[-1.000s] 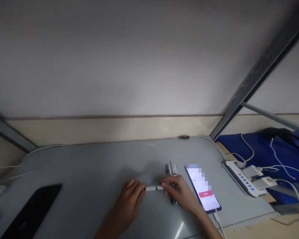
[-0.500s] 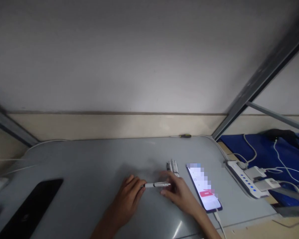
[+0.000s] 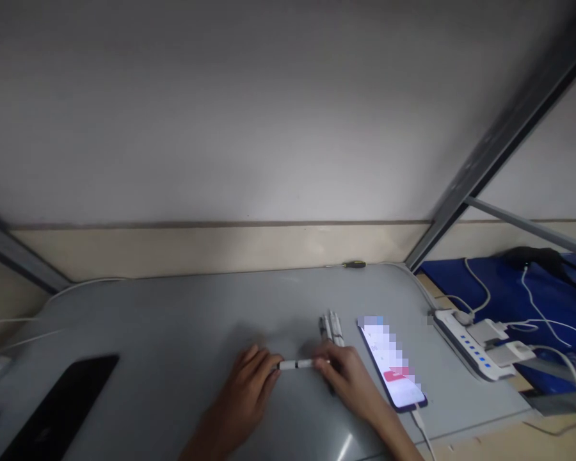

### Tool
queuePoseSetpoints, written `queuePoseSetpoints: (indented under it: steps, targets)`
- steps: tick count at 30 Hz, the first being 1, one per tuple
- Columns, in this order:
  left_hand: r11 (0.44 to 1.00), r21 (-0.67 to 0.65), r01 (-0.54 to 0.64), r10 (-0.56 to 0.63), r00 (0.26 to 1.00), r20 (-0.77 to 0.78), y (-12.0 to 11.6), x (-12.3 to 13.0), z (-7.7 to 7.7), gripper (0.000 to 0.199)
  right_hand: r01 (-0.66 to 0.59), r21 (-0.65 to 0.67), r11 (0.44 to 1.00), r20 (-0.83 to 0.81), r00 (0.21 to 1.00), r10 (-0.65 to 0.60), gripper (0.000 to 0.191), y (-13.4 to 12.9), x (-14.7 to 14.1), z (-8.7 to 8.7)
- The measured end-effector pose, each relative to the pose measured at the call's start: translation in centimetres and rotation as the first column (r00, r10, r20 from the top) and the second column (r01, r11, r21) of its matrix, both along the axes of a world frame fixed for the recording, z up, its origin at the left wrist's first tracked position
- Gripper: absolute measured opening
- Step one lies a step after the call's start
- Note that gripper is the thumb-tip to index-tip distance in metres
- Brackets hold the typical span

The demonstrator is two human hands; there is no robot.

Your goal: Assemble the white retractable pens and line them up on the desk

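A white pen [image 3: 289, 365] with a black band lies level between my two hands, just over the grey tabletop. My left hand [image 3: 249, 387] pinches its left end between thumb and fingers. On the other end, my right hand [image 3: 343, 371] has thumb and forefinger closed round the pen, covering its tip. Just beyond my right hand are more white pens [image 3: 335, 326], side by side, their near parts partly hidden by that hand.
Right of my hands lies a lit phone [image 3: 388, 365] with a cable. Farther right is a power strip [image 3: 475, 349] with plugged-in chargers. A screwdriver [image 3: 352, 264] rests along the back edge. On the left is a black flat device [image 3: 62, 403]. Metal posts [image 3: 441, 227] stand at both sides.
My right hand has closed from a looser, parted grip onto the right end of the pen. My left hand keeps its hold. The view has shifted slightly.
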State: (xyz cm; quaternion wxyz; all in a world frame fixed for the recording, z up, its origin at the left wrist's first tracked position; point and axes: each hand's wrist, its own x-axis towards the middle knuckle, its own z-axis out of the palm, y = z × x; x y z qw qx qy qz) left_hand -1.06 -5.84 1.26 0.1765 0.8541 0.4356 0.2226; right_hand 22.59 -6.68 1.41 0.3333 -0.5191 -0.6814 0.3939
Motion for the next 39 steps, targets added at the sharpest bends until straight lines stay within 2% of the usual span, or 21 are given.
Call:
queuePoseSetpoints:
  steps: [4, 7, 12, 15, 18, 21, 25, 31, 33, 36, 37, 39]
  targets:
    - [1.0, -0.005, 0.006, -0.006, 1.0, -0.003, -0.2, -0.1, -0.2, 0.021, 0.01, 0.021, 1.0, -0.006, 1.0, -0.01, 0.027, -0.4, 0.0, -0.2]
    - [1.0, 0.004, 0.005, -0.005, 1.0, 0.003, -0.3, -0.2, -0.4, 0.021, 0.032, 0.03, 0.999, 0.009, 0.999, -0.032, 0.036, -0.6, -0.3, -0.6]
    - [1.0, 0.018, 0.002, -0.002, 1.0, -0.004, -0.3, -0.4, -0.7, 0.021, 0.055, 0.033, 0.998, -0.005, 0.998, -0.055, 0.03, -1.0, -0.6, -1.6]
    - [1.0, 0.015, 0.024, -0.024, 1.0, -0.004, -0.5, -0.3, -0.7, 0.021, 0.066, 0.05, 0.997, 0.037, 0.997, -0.068, 0.041, -1.3, -0.7, -1.9]
    - [1.0, 0.012, 0.022, -0.022, 1.0, -0.008, -0.7, 0.0, -0.7, 0.021, 0.087, 0.088, 0.992, 0.015, 0.996, -0.089, 0.036, -1.7, -0.7, -1.6]
    - [1.0, 0.009, 0.027, -0.027, 1.0, -0.005, -0.8, 0.2, -0.7, 0.021, 0.041, 0.07, 0.997, 0.048, 0.998, -0.044, 0.03, -2.2, -0.8, -1.1]
    - [0.999, 0.004, 0.038, -0.038, 0.999, 0.007, -0.9, 0.3, -0.5, 0.02, 0.032, 0.025, 0.999, 0.089, 0.995, -0.034, 0.035, -2.5, -0.8, -0.7]
    - [0.999, -0.026, 0.048, -0.049, 0.998, -0.043, -0.6, -0.1, -0.3, 0.024, -0.017, 0.179, 0.984, 0.061, 0.998, 0.006, 0.029, -2.4, -0.5, -0.7]
    - [0.997, 0.052, 0.065, -0.061, 0.996, -0.07, -0.3, -0.1, -0.4, 0.026, -0.05, 0.121, 0.991, 0.077, 0.996, 0.04, 0.03, -2.4, -0.8, -0.3]
    - [0.962, 0.254, 0.103, -0.073, 0.989, -0.125, 0.1, -0.1, -0.6, 0.026, -0.048, -0.012, 0.999, 0.078, 0.996, 0.049, 0.035, -2.6, -1.2, 0.4]
    - [0.942, 0.317, 0.11, -0.069, 0.988, -0.139, 0.1, -0.1, -0.7, 0.025, -0.049, -0.062, 0.997, 0.045, 0.998, 0.052, 0.036, -2.7, -1.3, 0.5]
    - [0.909, 0.4, 0.115, -0.063, 0.988, -0.142, 0.1, -0.1, -0.7, 0.023, -0.087, -0.233, 0.969, -0.118, 0.991, 0.061, 0.041, -2.8, -1.4, 0.6]
